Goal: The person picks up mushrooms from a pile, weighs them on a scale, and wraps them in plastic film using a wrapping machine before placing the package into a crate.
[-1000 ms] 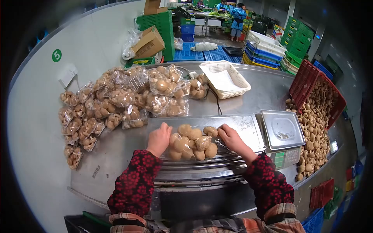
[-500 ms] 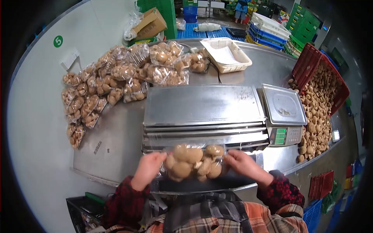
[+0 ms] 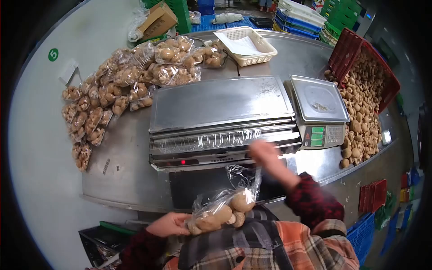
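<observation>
The left hand (image 3: 168,224) is at the lower centre of the frame. Its grip is closed on the lower end of the bag of mushrooms (image 3: 220,215). The bag hangs in the air close to the person's chest, off the bench (image 3: 121,166) and below the front edge of the wrapping machine (image 3: 220,112). It is tilted, with its right end higher.

A tail of loose film (image 3: 245,176) stands up from that end toward the right hand (image 3: 265,153), which is blurred just in front of the machine's film roll. Whether its grip is on the film cannot be told.

The step in hand looks like closing the wrap around the bag. To do it well, the left hand would best cup the bag from beneath, so the mushrooms do not slide to the low end. The film tail wants drawing taut and laying flat against the pack rather than bunching.

The scale (image 3: 317,105) stands just to the right of the machine, so the right arm needs to stay inside it. The packed bags (image 3: 126,85) lie at the upper left, well apart.
</observation>
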Demonstrator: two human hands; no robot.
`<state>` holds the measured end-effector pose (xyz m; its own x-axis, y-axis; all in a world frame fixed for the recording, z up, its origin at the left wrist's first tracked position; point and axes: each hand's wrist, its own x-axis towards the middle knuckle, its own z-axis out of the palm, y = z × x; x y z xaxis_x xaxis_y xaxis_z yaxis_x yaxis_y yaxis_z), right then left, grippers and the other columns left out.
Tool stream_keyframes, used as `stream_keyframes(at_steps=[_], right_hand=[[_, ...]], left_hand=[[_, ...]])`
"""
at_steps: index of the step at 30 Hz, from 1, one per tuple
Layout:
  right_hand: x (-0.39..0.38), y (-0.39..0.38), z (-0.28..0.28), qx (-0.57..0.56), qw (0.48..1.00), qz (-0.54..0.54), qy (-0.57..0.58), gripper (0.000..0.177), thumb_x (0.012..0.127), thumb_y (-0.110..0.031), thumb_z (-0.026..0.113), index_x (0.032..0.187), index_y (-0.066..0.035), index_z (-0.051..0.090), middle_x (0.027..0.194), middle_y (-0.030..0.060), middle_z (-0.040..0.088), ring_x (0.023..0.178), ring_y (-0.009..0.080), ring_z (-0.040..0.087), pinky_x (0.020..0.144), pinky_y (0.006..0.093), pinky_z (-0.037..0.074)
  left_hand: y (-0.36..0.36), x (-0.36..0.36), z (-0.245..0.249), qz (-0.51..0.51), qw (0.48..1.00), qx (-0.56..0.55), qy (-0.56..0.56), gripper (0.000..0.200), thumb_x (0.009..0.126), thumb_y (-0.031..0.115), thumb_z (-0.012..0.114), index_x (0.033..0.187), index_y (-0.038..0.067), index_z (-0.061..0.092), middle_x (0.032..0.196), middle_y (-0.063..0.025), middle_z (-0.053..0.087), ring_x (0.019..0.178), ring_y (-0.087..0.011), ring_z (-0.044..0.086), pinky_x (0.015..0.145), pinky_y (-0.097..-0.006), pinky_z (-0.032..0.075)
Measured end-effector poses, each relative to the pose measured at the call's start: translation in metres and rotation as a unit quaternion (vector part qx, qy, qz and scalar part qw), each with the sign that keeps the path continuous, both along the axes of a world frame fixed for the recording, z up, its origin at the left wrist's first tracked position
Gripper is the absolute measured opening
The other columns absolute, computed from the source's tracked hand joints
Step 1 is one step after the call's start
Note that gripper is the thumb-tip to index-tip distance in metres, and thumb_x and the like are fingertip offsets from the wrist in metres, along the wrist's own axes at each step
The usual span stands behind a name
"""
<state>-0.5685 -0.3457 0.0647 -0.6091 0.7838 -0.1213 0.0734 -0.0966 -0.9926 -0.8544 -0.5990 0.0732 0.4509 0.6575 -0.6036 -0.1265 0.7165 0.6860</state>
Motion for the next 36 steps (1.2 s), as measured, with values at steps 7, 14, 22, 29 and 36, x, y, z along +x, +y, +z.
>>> stream_keyframes(at_steps=[7, 14, 22, 29, 36], right_hand=[[-0.071, -0.089, 0.042, -0.452, 0.753, 0.464, 0.116, 0.034, 0.094, -0.021, 0.049, 0.119, 0.001, 0.048, 0.114, 0.0086, 0.053, 0.103, 0.018, 0.051, 0.089, 0.0313, 0.042], [-0.043, -0.076, -0.042, -0.397, 0.813, 0.404, 0.136, 0.054, 0.095, -0.031, 0.048, 0.138, -0.004, 0.03, 0.129, 0.0148, 0.046, 0.121, 0.0256, 0.046, 0.101, 0.0344, 0.038], [-0.092, -0.082, -0.021, -0.287, 0.898, 0.33, -0.045, 0.039, 0.097, -0.027, 0.045, 0.125, 0.0, 0.039, 0.106, 0.0085, 0.055, 0.083, 0.0147, 0.059, 0.066, 0.0285, 0.052], [-0.149, -0.095, 0.008, -0.229, 0.88, 0.411, 0.066, 0.041, 0.098, -0.017, 0.042, 0.132, 0.002, 0.034, 0.125, 0.0132, 0.046, 0.099, 0.0192, 0.056, 0.081, 0.0297, 0.05], [-0.109, -0.104, -0.011, -0.218, 0.848, 0.478, -0.076, 0.03, 0.097, -0.017, 0.046, 0.119, 0.003, 0.049, 0.101, 0.0088, 0.062, 0.086, 0.0127, 0.06, 0.076, 0.0248, 0.05]], left_hand=[[0.082, -0.007, 0.069, 0.31, 0.902, 0.186, 0.235, 0.007, 0.08, -0.001, 0.055, 0.077, 0.002, 0.061, 0.061, -0.0015, 0.054, 0.051, -0.0058, 0.048, 0.044, -0.0206, 0.037], [0.026, 0.074, 0.022, 0.231, 0.912, -0.002, -0.339, 0.048, 0.099, 0.034, 0.036, 0.138, 0.006, 0.035, 0.124, -0.0048, 0.051, 0.105, -0.0157, 0.053, 0.096, -0.0294, 0.039], [-0.046, 0.044, -0.009, 0.577, 0.781, 0.194, -0.137, 0.069, 0.093, 0.056, 0.033, 0.129, -0.003, 0.04, 0.124, -0.014, 0.052, 0.116, -0.0255, 0.051, 0.102, -0.0388, 0.037], [-0.062, -0.025, -0.045, 0.749, 0.623, 0.225, 0.006, 0.042, 0.098, 0.031, 0.041, 0.125, -0.001, 0.045, 0.118, -0.0106, 0.056, 0.107, -0.0195, 0.056, 0.093, -0.0331, 0.044], [-0.081, -0.112, -0.129, 0.653, 0.538, 0.013, 0.532, 0.051, 0.088, 0.042, 0.057, 0.107, -0.005, 0.05, 0.093, -0.0152, 0.063, 0.088, -0.021, 0.062, 0.077, -0.0314, 0.048]])
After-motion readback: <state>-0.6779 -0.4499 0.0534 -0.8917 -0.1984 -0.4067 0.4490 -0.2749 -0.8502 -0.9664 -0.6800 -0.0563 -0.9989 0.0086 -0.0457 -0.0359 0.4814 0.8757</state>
